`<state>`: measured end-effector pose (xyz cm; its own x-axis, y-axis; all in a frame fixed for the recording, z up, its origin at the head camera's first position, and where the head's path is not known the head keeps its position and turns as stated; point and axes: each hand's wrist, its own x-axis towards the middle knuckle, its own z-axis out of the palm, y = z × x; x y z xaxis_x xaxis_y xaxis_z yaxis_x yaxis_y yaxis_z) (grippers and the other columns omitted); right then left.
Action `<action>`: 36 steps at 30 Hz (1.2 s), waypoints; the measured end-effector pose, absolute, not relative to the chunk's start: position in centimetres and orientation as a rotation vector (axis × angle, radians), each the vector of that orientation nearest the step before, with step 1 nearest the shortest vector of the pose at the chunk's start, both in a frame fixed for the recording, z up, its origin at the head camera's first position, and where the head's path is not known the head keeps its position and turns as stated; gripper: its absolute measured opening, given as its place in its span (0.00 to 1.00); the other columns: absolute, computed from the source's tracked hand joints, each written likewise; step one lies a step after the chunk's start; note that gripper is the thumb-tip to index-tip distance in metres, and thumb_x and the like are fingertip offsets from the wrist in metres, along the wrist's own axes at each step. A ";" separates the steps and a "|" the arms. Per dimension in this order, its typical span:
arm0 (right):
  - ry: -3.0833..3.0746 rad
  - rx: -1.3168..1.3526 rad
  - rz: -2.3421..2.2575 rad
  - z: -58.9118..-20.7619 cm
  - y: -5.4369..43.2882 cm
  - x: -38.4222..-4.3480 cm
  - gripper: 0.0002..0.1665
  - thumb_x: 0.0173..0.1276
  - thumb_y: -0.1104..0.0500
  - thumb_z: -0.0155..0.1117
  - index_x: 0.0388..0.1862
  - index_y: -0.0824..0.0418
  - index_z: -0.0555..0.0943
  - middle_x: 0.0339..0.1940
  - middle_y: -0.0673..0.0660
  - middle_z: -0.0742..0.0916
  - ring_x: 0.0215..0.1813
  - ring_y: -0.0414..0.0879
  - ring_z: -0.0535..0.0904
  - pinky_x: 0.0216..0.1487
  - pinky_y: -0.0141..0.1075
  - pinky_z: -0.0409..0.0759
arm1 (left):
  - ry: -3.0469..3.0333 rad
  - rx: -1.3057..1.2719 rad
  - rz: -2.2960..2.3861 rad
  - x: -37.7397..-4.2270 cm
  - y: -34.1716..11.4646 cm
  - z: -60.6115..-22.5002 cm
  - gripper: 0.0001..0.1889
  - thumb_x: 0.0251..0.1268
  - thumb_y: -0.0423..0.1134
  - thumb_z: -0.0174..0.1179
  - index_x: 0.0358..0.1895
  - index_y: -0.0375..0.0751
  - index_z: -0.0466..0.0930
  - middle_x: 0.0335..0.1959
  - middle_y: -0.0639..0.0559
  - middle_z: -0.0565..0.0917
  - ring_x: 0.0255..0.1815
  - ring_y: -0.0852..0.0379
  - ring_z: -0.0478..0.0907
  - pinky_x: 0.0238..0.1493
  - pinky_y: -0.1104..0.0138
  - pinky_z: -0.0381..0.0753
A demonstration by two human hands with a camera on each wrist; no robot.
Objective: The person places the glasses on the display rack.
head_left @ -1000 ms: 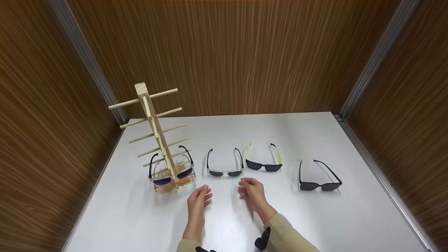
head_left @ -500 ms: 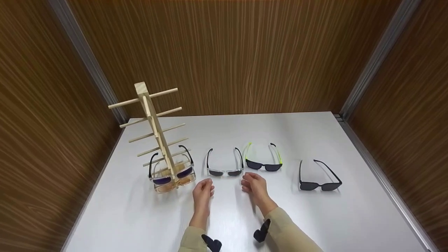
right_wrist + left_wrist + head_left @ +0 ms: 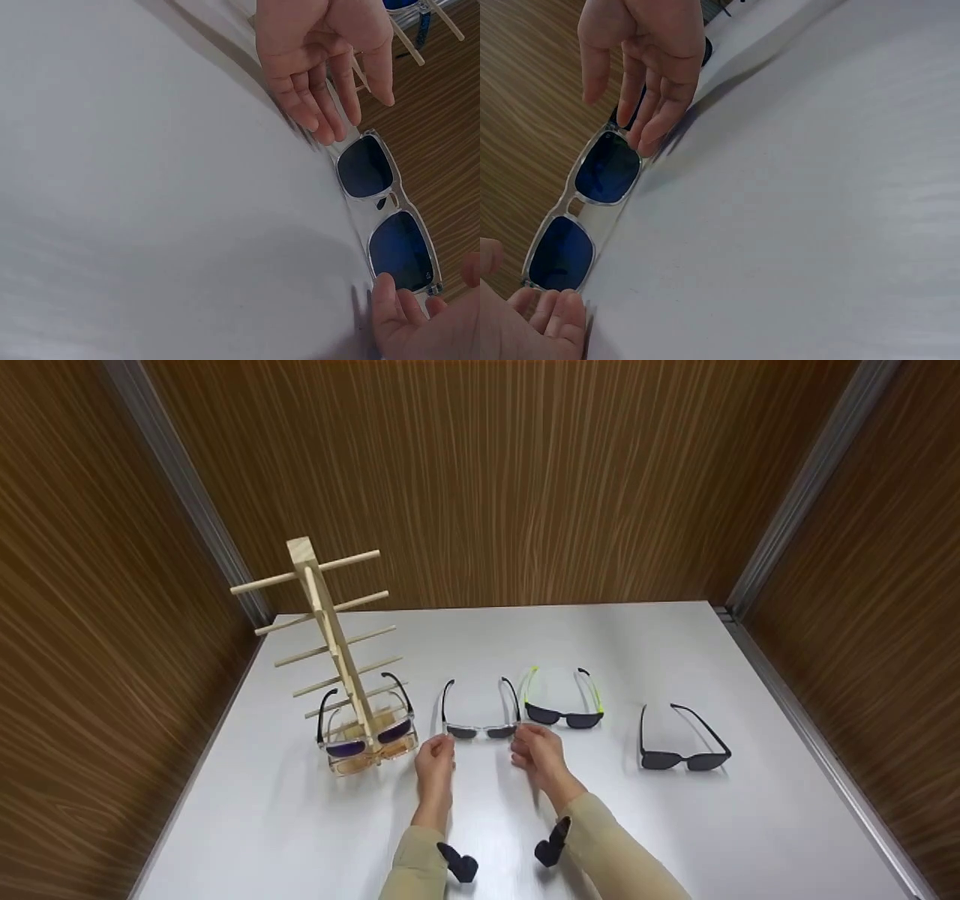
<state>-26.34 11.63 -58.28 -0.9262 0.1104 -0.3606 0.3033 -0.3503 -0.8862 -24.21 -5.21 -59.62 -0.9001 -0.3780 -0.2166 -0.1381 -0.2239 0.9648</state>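
Observation:
Sunglasses (image 3: 462, 733) with a clear frame, dark lenses and black temples lie unfolded on the white table, lenses toward me. My left hand (image 3: 435, 765) is at their left front corner, and my right hand (image 3: 543, 754) is at the right one. In the left wrist view, the left hand's fingertips (image 3: 568, 306) are at the lens's lower edge, with the thumb apart on the frame's other side. The right wrist view has the right hand's fingertips (image 3: 385, 289) by the other lens (image 3: 403, 251), its thumb likewise apart. Whether the fingers touch the frame is hard to tell.
A wooden display rack (image 3: 330, 637) on the left carries two pairs of glasses (image 3: 346, 748) on its low pegs. Sunglasses with yellow-green temples (image 3: 583, 721) lie just right of centre; black sunglasses (image 3: 703, 762) lie farther right. Wood-patterned walls (image 3: 495, 487) enclose the table.
Both hands have moved forward to the clear-framed sunglasses; the left hand has come farther, up from lower left. The glasses and the rack stay in place.

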 end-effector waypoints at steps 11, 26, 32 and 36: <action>1.619 0.526 -2.488 -58.1 11.8 -27.7 0.09 0.67 0.68 0.52 0.44 0.73 0.69 0.18 0.52 0.66 0.21 0.41 0.59 0.18 0.31 0.60 | -1.880 0.716 -2.205 -25.9 -4.9 -59.4 0.21 0.64 0.39 0.57 0.55 0.28 0.70 0.47 0.36 0.75 0.46 0.45 0.74 0.47 0.58 0.74; 1.594 0.613 -2.450 -58.1 12.0 -28.8 0.18 0.64 0.69 0.53 0.15 0.61 0.64 0.15 0.53 0.67 0.19 0.42 0.61 0.17 0.32 0.58 | -1.954 0.639 -2.198 -26.9 -4.9 -59.0 0.19 0.64 0.38 0.56 0.50 0.24 0.70 0.43 0.36 0.74 0.43 0.46 0.72 0.48 0.57 0.73; 1.608 0.608 -2.455 -58.0 11.9 -28.8 0.20 0.64 0.70 0.53 0.15 0.60 0.60 0.17 0.53 0.64 0.20 0.43 0.57 0.18 0.33 0.56 | -1.936 0.591 -2.188 -26.9 -4.8 -59.1 0.13 0.63 0.37 0.57 0.42 0.27 0.73 0.34 0.45 0.73 0.36 0.52 0.70 0.40 0.63 0.71; 1.641 0.603 -2.420 -58.0 11.7 -28.7 0.11 0.65 0.69 0.53 0.23 0.65 0.66 0.19 0.54 0.66 0.21 0.43 0.60 0.18 0.33 0.59 | -1.907 0.598 -2.201 -26.8 -4.9 -59.1 0.13 0.63 0.36 0.57 0.42 0.26 0.72 0.31 0.46 0.73 0.31 0.55 0.69 0.35 0.64 0.71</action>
